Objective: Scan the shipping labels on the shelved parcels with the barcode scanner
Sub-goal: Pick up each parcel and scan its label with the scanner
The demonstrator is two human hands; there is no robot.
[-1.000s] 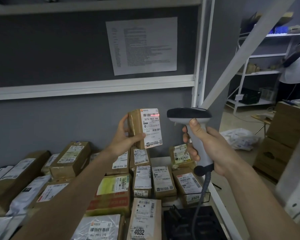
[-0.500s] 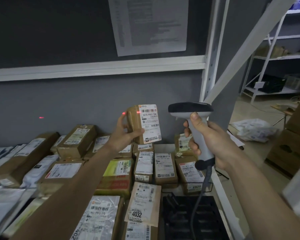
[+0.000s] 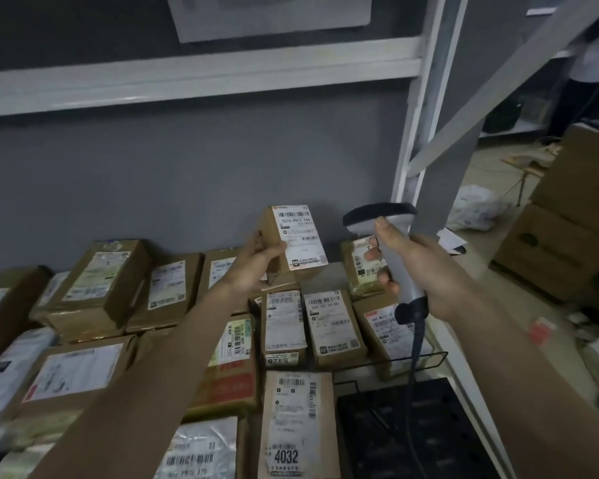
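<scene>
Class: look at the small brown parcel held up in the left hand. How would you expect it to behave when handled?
The small brown parcel probably stays stiff: its box edges look straight. It seems light, since the left hand lifts it alone. Its taped surface might be slightly slippery.

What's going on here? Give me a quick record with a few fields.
Left hand: left hand holds a small brown parcel, label facing the camera
Right hand: right hand grips the barcode scanner
Scanner beam: none visible on the label
Shelf: shelf carries many labelled parcels
Nearest readable number: 4032
</scene>
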